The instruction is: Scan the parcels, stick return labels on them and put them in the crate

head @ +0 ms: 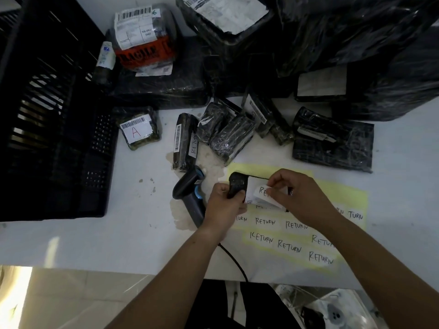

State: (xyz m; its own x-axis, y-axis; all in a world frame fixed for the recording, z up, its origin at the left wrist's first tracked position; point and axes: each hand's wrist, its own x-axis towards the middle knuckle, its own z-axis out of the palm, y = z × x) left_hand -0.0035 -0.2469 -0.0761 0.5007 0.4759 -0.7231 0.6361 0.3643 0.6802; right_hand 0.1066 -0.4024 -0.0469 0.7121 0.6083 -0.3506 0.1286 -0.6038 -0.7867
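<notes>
- A white table point(71, 243) with a smooth top, stained in patches, fills most of the head view.
- One black plastic crate point(47, 115) with slatted, perforated walls stands at the table's left end.
- Large parcels wrapped in crinkled, glossy black plastic are heaped along the far edge; the largest is a bulky bag point(356, 27) at far right. Their exact number cannot be told.
- One boxy parcel point(145, 43) in the heap has orange tape printed FRAGILE and a white barcode label.
- One pale yellow backing sheet point(351, 200) lies flat near the front edge, with at least nine white stickers handwritten RETURN showing in full or in part.
- At least seven small parcels in black wrap lie between the heap and the sheet. One squarish parcel point(140, 129) has a red letter A; one long parcel point(184, 143) already has a RETURN sticker.
- One black handheld scanner point(190, 193) with blue trim lies on the table just left of the sheet, its cable running over the near edge.
- The left hand point(223, 205) has its fingers curled round one small, rounded black parcel point(237, 184), held over the sheet's left end.
- The right hand point(297, 195) pinches one white return label point(263, 194), curled, against that parcel.
</notes>
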